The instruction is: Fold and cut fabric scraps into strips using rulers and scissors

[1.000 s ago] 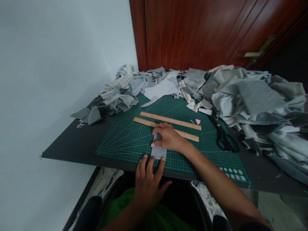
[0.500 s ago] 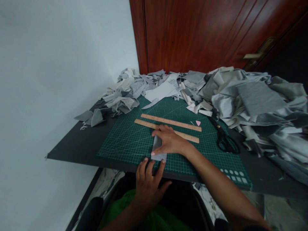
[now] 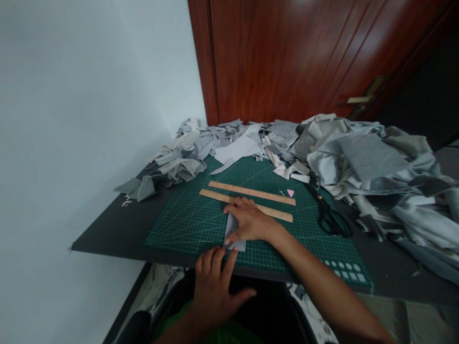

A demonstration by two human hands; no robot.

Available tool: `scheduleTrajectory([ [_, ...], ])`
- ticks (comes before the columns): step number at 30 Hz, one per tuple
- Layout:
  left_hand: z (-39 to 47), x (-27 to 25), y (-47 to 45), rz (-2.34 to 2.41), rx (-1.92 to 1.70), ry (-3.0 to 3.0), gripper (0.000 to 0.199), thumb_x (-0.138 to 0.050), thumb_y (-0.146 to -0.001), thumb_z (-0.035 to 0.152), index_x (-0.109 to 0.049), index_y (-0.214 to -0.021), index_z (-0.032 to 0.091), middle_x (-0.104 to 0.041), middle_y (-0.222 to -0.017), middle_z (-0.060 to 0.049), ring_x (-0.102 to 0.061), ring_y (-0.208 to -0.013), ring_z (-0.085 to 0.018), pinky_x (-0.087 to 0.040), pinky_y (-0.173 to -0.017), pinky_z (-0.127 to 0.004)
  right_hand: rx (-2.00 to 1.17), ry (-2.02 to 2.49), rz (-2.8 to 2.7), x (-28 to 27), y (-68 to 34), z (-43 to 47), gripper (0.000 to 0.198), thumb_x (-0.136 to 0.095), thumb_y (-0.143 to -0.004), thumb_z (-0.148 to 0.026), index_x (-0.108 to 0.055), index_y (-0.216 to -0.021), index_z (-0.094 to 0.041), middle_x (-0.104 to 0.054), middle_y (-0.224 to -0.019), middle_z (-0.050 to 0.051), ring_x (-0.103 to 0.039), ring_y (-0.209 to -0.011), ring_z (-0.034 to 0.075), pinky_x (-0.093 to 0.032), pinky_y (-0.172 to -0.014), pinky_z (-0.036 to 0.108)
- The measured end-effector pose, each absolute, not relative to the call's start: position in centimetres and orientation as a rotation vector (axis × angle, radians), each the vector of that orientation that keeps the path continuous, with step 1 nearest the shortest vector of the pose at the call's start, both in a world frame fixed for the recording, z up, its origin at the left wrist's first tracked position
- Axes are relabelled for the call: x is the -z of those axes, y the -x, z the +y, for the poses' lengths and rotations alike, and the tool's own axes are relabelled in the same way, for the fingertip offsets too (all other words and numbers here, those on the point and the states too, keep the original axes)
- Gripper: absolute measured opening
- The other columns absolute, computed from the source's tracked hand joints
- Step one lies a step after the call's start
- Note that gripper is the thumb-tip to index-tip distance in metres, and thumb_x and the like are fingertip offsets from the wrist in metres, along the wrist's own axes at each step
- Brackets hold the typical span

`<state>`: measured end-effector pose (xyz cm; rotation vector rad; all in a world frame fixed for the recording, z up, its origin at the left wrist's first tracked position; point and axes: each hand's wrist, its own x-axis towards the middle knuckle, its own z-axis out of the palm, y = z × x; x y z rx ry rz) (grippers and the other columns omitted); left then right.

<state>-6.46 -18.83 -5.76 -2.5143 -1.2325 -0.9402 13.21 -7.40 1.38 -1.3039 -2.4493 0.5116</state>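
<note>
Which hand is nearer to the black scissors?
The right hand; it is left of the scissors, on the grey rectangular fabric piece. The left hand is farther, at the near edge of the green gridded mat.

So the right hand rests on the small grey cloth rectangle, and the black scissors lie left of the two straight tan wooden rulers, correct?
One slip: the black scissors lie right of the two straight wooden rulers in the head view; the rest stands.

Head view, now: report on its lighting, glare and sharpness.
Head view: dim, cool light, upper right corner nearly black; head view: a soft sheen on the wooden door; head view: left hand darker than right hand; head view: slightly soft, markings on the farther ruler unreadable.
</note>
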Motion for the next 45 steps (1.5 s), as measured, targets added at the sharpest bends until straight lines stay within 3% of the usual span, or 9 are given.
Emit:
scheduleTrajectory([
  [5, -16.9, 4.9, 6.1, -1.030, 0.934, 2.485, 0.094, -0.033, -0.091, 0.087, -0.062, -0.137, 0.010, -0.064, -0.130, -0.021, -0.057, -0.121, -0.036, -0.037, -0.108, -0.049, -0.546, 1.275, -2.447, -1.4, -13.4, -7.1, 0.063, -0.086, -0.076, -0.050, -0.064, -0.126, -0.019, -0.059, -0.126, 0.013, -0.053, -0.115, 0.031, -0.043, -0.101, 0.047],
  [8, -15.3, 3.4, 5.5, -0.989, 0.901, 2.553, 0.107, -0.027, -0.089, 0.089, -0.048, -0.149, 0.003, -0.053, -0.148, -0.026, -0.046, -0.140, -0.039, -0.033, -0.117, -0.049, -0.736, 1.200, -2.390, -1.8, -14.0, -6.5, 0.033, -0.062, -0.099, -0.046, -0.066, -0.120, -0.021, -0.064, -0.119, 0.011, -0.055, -0.116, 0.029, -0.042, -0.104, 0.047],
  [10, -14.1, 2.2, 5.1, -1.066, 0.864, 2.606, 0.102, -0.030, -0.093, 0.084, -0.041, -0.153, 0.002, -0.044, -0.156, -0.026, -0.038, -0.147, -0.039, -0.033, -0.119, -0.049, -0.945, 1.108, -2.260, -1.9, -14.4, -5.9, 0.035, -0.044, -0.107, -0.049, -0.067, -0.112, -0.023, -0.067, -0.114, 0.008, -0.058, -0.113, 0.026, -0.043, -0.105, 0.045],
  [14, -12.0, 0.8, 4.1, -1.185, 0.834, 2.657, 0.077, -0.038, -0.105, 0.061, -0.031, -0.158, 0.006, -0.036, -0.163, -0.022, -0.025, -0.156, -0.036, -0.032, -0.122, -0.053, -1.281, 1.059, -1.773, -1.1, -15.1, -4.7, 0.059, -0.035, -0.102, -0.072, -0.068, -0.101, -0.023, -0.070, -0.109, 0.006, -0.062, -0.107, 0.023, -0.045, -0.105, 0.041],
  [22, -10.8, 2.2, 2.4, -1.233, 0.465, 2.916, 0.085, -0.036, -0.103, 0.067, -0.024, -0.161, 0.006, -0.028, -0.167, -0.022, -0.014, -0.159, -0.035, -0.028, -0.125, -0.056, -1.528, 1.023, -1.171, 1.5, -15.2, -2.5, 0.068, -0.060, -0.081, -0.083, -0.068, -0.097, -0.018, -0.070, -0.090, 0.005, -0.063, -0.082, 0.019, -0.049, -0.089, 0.035],
  [26, -10.9, 2.3, 2.5, -1.266, 0.424, 2.933, 0.089, -0.040, -0.099, 0.071, -0.031, -0.160, 0.007, -0.030, -0.166, -0.023, -0.016, -0.158, -0.037, -0.026, -0.125, -0.058, -1.334, 1.109, -1.296, 0.4, -15.5, -2.8, 0.054, -0.056, -0.090, -0.073, -0.065, -0.094, -0.020, -0.068, -0.089, 0.004, -0.062, -0.084, 0.019, -0.048, -0.085, 0.033],
  [28, -10.9, 2.2, 2.6, -1.261, 0.424, 2.936, 0.091, -0.042, -0.098, 0.073, -0.031, -0.160, 0.007, -0.029, -0.166, -0.023, -0.017, -0.158, -0.038, -0.026, -0.125, -0.059, -1.084, 1.240, -1.514, -0.7, -16.2, -3.3, 0.037, -0.057, -0.096, -0.056, -0.063, -0.092, -0.020, -0.066, -0.086, 0.002, -0.060, -0.082, 0.019, -0.046, -0.080, 0.032],
  [31, -10.7, 2.5, 2.7, -1.250, 0.416, 2.938, 0.100, -0.046, -0.093, 0.078, -0.028, -0.161, 0.006, -0.027, -0.167, -0.024, -0.017, -0.157, -0.040, -0.026, -0.125, -0.059, -0.713, 1.516, -1.917, -2.1, -17.5, -4.2, 0.015, -0.070, -0.089, -0.033, -0.066, -0.091, -0.019, -0.066, -0.086, 0.003, -0.060, -0.080, 0.019, -0.041, -0.073, 0.030],
  [45, -10.5, 3.7, 2.5, -1.214, 0.593, 2.910, 0.135, -0.050, -0.071, 0.098, -0.016, -0.163, 0.005, -0.020, -0.168, -0.027, -0.017, -0.157, -0.043, -0.024, -0.124, -0.060, -0.556, 1.698, -2.225, -2.5, -17.8, -5.1, 0.012, -0.068, -0.083, -0.006, -0.069, -0.090, -0.016, -0.072, -0.097, 0.007, -0.065, -0.093, 0.022, -0.042, -0.082, 0.029],
])
